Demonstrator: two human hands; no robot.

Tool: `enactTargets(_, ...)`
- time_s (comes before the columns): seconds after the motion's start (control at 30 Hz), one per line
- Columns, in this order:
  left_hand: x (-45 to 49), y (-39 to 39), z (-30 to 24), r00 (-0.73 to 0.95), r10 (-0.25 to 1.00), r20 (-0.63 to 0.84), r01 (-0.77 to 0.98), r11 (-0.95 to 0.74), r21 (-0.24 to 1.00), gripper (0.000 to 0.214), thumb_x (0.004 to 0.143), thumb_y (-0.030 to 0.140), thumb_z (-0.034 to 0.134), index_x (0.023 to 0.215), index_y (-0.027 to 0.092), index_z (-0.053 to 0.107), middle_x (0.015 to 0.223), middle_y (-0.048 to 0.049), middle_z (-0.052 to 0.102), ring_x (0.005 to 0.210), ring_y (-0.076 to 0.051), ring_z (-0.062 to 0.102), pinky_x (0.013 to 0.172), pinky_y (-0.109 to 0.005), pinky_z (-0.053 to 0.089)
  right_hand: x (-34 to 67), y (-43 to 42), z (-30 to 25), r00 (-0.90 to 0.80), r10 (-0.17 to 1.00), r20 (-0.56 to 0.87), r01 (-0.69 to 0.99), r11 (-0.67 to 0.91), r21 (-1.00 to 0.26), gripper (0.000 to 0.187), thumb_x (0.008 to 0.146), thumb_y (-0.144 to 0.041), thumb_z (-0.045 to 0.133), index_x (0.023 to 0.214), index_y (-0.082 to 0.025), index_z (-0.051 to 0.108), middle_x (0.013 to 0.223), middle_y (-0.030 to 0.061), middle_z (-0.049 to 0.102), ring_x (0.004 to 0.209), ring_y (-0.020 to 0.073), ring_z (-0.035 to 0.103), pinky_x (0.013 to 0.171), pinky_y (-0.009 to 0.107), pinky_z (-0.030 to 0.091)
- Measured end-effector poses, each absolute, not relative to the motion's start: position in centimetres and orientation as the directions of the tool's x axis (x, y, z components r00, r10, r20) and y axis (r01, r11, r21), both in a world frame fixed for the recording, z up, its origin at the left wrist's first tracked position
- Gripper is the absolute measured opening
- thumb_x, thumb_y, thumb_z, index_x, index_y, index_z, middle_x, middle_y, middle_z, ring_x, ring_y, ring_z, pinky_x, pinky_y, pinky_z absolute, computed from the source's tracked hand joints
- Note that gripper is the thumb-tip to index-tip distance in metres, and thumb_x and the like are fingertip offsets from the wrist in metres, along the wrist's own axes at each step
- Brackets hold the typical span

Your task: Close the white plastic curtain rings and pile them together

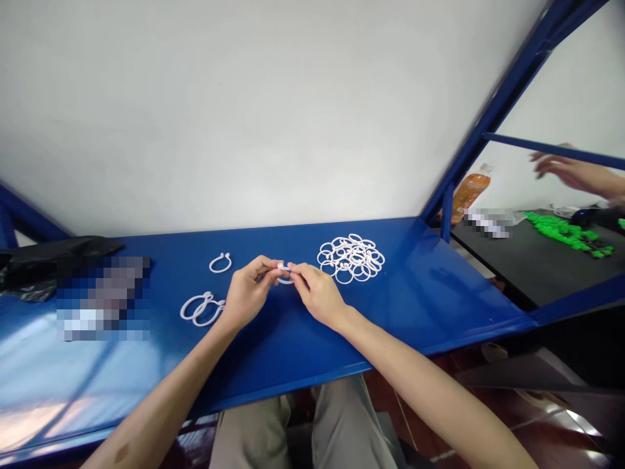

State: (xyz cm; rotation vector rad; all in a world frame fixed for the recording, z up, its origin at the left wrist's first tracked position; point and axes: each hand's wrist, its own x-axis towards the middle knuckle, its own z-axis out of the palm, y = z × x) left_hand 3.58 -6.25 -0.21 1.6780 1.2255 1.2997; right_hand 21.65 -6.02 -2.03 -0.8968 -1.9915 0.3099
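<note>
My left hand (249, 291) and my right hand (317, 294) meet over the middle of a blue metal shelf (288, 345). Between their fingertips they pinch a small white plastic ring (286, 281), with its clasp end (282, 266) showing and much of it hidden by my fingers. To the right of my right hand lies a loose pile of several white rings (350, 258). A single ring (220, 263) lies left of my left hand. Two linked rings (200, 309) lie near my left wrist.
A black bag (53, 267) and a pixelated object (102, 298) lie at the shelf's left end. Blue steel frame bars (508, 85) rise at the right. Beyond them, a co-worker's hand (559, 170) hovers over a dark table (517, 267) with green pieces (566, 233) and an orange bottle (469, 193).
</note>
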Motion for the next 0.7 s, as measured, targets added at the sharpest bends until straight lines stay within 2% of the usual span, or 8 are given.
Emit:
enactTargets(0.27, 3.8, -6.6, -0.3, 0.090, 0.926, 0.368, 0.417, -0.371, 0.830, 0.023, 0.088, 0.043, 0.062, 0.086, 0.020, 0.065, 0.076, -0.0025, 0.073, 0.061, -0.015, 0.064, 0.060, -0.025, 0.048, 22.5, -5.8, -2.3, -0.427, 0.629, 0.650, 0.539, 0.754, -0.375, 0.024, 0.105, -0.022, 0.045, 0.116, -0.020, 0.066, 0.102, 0.0090, 0.076, 0.091, 0.0224, 0.071, 0.081, 0.036, 0.058)
enactTargets(0.5, 3.8, -6.4, 0.5, 0.165, 0.885, 0.436, 0.540, -0.451, 0.711, 0.021, 0.090, 0.042, 0.060, 0.092, 0.021, 0.064, 0.084, -0.0026, 0.077, 0.072, -0.017, 0.071, 0.066, -0.026, 0.052, 22.4, -5.4, -2.1, -0.401, 0.636, 0.659, 0.611, 0.722, -0.325, 0.023, 0.105, -0.024, 0.047, 0.113, -0.019, 0.068, 0.104, 0.0090, 0.076, 0.096, 0.0212, 0.071, 0.086, 0.035, 0.059)
enactTargets(0.7, 4.0, -6.5, 0.5, 0.181, 0.883, 0.434, 0.568, -0.454, 0.687, 0.019, 0.092, 0.040, 0.059, 0.096, 0.022, 0.064, 0.081, -0.0010, 0.075, 0.068, -0.015, 0.068, 0.062, -0.024, 0.050, 22.7, -5.0, -2.0, -0.401, 0.646, 0.650, 0.618, 0.714, -0.329, 0.021, 0.103, -0.023, 0.050, 0.111, -0.020, 0.069, 0.104, 0.0085, 0.075, 0.098, 0.0208, 0.071, 0.090, 0.035, 0.058)
